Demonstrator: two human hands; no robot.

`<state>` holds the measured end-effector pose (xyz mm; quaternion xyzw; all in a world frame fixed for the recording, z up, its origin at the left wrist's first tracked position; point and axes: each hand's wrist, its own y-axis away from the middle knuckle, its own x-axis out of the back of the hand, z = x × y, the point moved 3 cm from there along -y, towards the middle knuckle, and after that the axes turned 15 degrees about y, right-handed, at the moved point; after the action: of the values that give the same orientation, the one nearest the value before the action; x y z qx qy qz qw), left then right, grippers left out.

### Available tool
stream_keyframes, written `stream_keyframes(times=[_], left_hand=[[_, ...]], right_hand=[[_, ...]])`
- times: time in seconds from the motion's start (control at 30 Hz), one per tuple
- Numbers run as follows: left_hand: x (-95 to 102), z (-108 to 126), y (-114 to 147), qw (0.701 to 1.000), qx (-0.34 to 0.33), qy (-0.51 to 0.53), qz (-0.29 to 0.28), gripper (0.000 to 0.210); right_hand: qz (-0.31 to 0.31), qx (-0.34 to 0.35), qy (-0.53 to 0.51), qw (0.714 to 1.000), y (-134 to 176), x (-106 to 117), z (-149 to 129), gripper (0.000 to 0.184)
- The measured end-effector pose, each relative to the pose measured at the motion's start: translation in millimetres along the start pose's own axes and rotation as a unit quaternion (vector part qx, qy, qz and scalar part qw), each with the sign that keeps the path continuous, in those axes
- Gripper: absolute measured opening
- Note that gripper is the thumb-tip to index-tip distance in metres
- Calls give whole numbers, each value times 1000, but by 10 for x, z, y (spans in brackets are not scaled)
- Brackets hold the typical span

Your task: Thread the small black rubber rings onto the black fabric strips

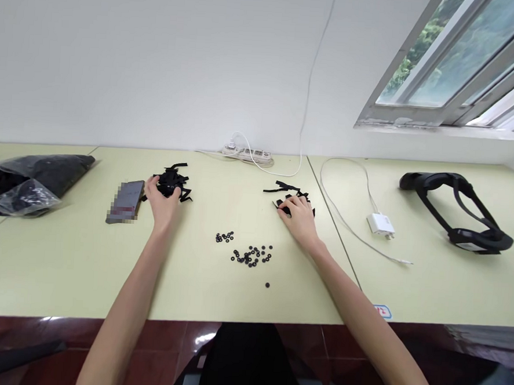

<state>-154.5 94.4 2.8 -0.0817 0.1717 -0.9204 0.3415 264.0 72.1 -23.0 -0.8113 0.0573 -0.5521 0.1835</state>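
Observation:
On the left, my left hand (162,203) spans the near side of a heap of short black strips (171,178), thumb and fingers spread apart around it. Toward the right, my right hand (299,218) is curled down over a smaller heap of black strips (283,186); its fingertips press into the strips and partly hide them. Between my forearms lie many small black rings (249,256), scattered in two loose clusters. A single black ring (267,285) sits apart, nearer the front edge.
A grey box (126,201) and a clear plastic bag (40,182) of black material lie at left. Against the wall is a power strip (250,154). A white charger (381,224) with its cable and a black headset (460,211) occupy the right side.

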Motion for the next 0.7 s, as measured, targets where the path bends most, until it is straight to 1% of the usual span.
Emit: stream_keyframes(times=[0.03,0.07,0.1,0.17,0.2,0.23,0.3,0.33,0.4,0.5,0.57,0.63,0.7], left_hand=[[-36,50,48,999,-29,-27,-24,55],[-90,108,117,997,-53,-34,-51,53],[-173,181,211,990,-87,-29,-105,46],[-348,311,445,976,-102,-8,-193,29],[-441,371,581,965,-94,13,-246,27],[-534,419,725,946,-60,62,-313,30],[-679,495,1003,899,17,121,-420,37],[-723,524,1117,880,48,139,-451,40],[-766,564,1272,861,79,156,-478,41],[-779,560,1353,854,115,162,-481,38],[-782,540,1340,855,135,182,-466,38],[-784,514,1296,862,155,219,-431,38],[-792,470,1259,861,192,248,-402,35]], right_hand=[[10,-3,-25,1000,6,12,-27,14],[14,-9,-67,998,10,34,-54,15],[6,-15,-121,993,16,62,-82,15],[-47,-22,-242,969,43,115,-157,19],[-82,-18,-290,953,66,137,-207,23],[-104,-11,-321,941,92,162,-260,25],[-116,9,-352,929,144,198,-362,26],[-122,18,-362,924,167,198,-407,27],[-143,32,-382,913,204,166,-476,31],[-181,41,-407,894,228,92,-513,40],[-190,39,-411,891,227,73,-503,43],[-184,41,-399,897,221,90,-487,44],[-176,37,-392,902,219,123,-484,43]])
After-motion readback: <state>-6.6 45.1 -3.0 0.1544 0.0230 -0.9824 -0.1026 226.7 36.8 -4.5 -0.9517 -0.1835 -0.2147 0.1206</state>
